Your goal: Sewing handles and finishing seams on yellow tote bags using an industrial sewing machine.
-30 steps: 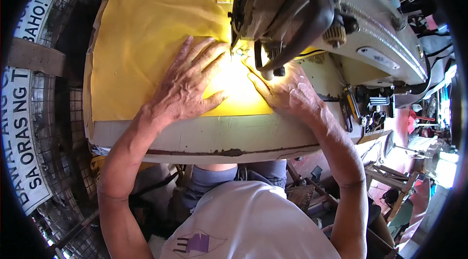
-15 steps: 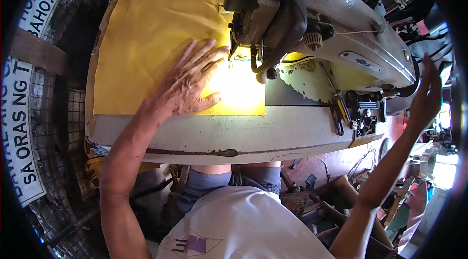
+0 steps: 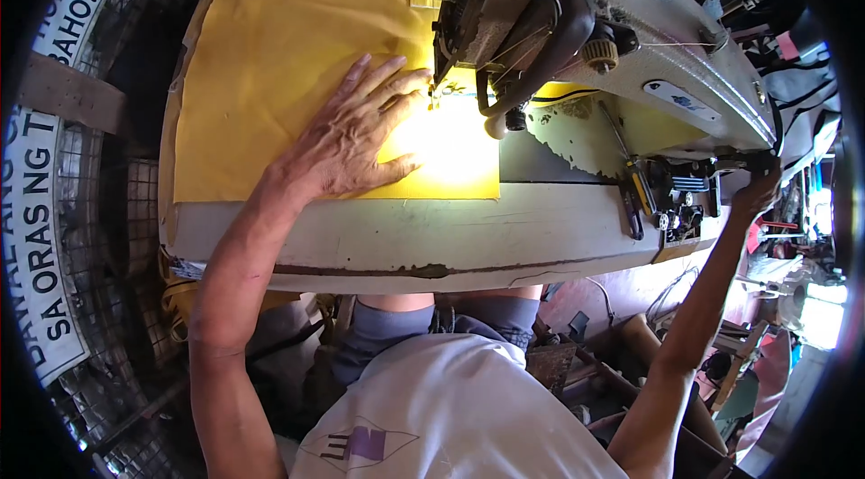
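Observation:
My left hand [image 3: 360,132] lies flat on a sheet of yellow fabric [image 3: 270,55], fingers spread, with the thumb and fingertips close to the needle area of a sewing machine [image 3: 505,28]. A bright lamp glare washes out the fabric beside my thumb. At the machine's right end, my right hand [image 3: 759,194] is closed on the lower part of the handwheel [image 3: 777,132]; its fingertips are partly hidden.
A yellow-handled screwdriver [image 3: 641,186] and a dark-handled tool [image 3: 632,216] lie beside a small metal bobbin winder [image 3: 685,200]. The pale table edge [image 3: 396,276] runs in front of my lap. A wire mesh wall with signs [image 3: 45,236] stands at left.
My right hand has come down from its raised, open position onto the handwheel. My left hand stays flat on the fabric. The whole view has shifted slightly.

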Tool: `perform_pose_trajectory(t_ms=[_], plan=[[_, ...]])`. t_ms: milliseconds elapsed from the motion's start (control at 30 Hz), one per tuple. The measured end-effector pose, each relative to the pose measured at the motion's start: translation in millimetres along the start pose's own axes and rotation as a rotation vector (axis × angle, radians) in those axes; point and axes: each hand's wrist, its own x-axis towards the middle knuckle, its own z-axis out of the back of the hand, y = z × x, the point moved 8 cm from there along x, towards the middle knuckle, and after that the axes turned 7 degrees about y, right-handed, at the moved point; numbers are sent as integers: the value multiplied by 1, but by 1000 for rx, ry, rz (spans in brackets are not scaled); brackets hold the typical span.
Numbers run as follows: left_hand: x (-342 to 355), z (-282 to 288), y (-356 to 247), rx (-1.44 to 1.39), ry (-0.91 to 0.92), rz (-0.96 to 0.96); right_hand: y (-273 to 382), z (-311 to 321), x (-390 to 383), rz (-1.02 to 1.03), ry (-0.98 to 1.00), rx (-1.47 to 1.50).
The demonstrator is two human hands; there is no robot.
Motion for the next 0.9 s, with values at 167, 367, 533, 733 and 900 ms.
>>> perform_pose_trajectory(t_ms=[167,367,533,733,900], plan=[[1,-2,1,9,12,34,-37,-34,93,-399,336,408],[2,-3,2,2,2,36,-11,-43,53,-499,465,632],[1,0,0,6,-14,29,7,-19,30,-136,335,-126],[1,-1,-2,15,-10,29,45,-20,16,-283,161,-88],[1,-4,1,58,32,9,45,-25,-29,-734,-262,436]])
